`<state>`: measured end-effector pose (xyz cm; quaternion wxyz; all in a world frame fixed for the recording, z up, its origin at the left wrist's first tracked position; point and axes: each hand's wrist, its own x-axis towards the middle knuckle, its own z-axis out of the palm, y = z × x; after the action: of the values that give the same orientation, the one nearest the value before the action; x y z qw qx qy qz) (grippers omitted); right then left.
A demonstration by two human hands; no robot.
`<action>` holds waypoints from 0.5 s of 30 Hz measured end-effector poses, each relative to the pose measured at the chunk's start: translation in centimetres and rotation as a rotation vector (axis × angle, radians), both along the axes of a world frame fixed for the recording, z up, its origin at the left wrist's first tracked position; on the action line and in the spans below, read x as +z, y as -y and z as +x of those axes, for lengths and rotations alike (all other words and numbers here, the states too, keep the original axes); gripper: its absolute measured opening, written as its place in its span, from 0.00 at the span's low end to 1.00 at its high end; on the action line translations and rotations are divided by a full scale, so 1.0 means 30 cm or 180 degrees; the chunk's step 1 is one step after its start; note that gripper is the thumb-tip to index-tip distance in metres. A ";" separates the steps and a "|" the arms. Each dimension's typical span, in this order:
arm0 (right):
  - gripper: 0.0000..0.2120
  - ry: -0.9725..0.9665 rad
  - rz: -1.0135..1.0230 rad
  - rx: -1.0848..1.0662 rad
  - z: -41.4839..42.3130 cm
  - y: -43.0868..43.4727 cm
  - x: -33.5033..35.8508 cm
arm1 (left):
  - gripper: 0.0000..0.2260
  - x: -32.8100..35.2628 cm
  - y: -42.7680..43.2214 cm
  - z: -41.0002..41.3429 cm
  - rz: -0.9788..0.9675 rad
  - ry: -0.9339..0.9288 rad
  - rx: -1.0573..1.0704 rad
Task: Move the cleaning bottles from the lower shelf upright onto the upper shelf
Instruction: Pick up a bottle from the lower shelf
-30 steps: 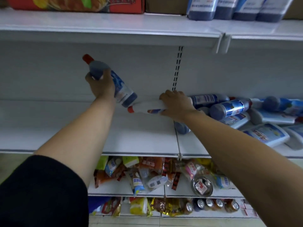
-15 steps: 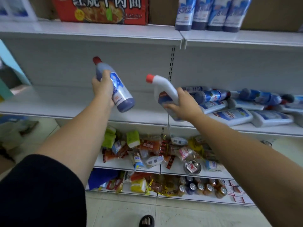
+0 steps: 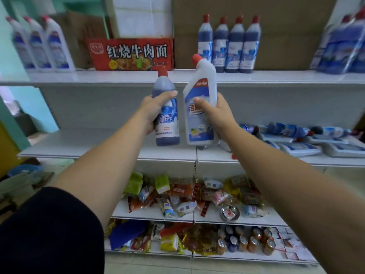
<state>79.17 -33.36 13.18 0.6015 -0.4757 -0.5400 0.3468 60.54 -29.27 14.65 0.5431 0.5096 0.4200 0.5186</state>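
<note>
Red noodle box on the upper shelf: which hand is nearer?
Left. The left hand, holding the blue bottle, is below the red noodle box; the right hand, holding the white bottle, is farther right, under the four standing bottles.

1. Soft, even light is filling the scene, and shadows are showing only faint and soft-edged.
2. A pale sheen is lying along the top of the upper shelf (image 3: 118, 77), while the panel beneath it is sitting in light grey shade.
3. The blue bottle (image 3: 166, 115) and the white bottle (image 3: 199, 107) at the centre are reading sharpest, with their labels legible.
4. The left-edge bottles (image 3: 39, 44) and the right-edge bottles (image 3: 341, 42) are smearing into blur.
5. Wide-angle distortion is tilting those edge bottles and bowing the shelf lines.
6. The black sleeve (image 3: 49, 230) is showing as flat darkness.
</note>
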 end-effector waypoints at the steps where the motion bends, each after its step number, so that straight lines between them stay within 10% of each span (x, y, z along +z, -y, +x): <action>1: 0.17 -0.0120 0.0058 -0.0025 -0.003 0.013 0.035 | 0.14 0.035 0.013 0.006 0.0039 -0.0011 -0.0059; 6: 0.06 -0.0211 0.0349 -0.0104 -0.003 0.059 0.180 | 0.22 0.180 0.055 0.033 0.0336 0.0042 -0.0182; 15: 0.17 -0.0076 0.0511 -0.0076 0.029 0.079 0.272 | 0.11 0.291 0.078 0.071 0.0846 0.0216 -0.0252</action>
<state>80.02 -35.72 21.35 0.6482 -0.4282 -0.5531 0.3009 62.67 -31.61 23.38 0.5047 0.5753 0.3085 0.5649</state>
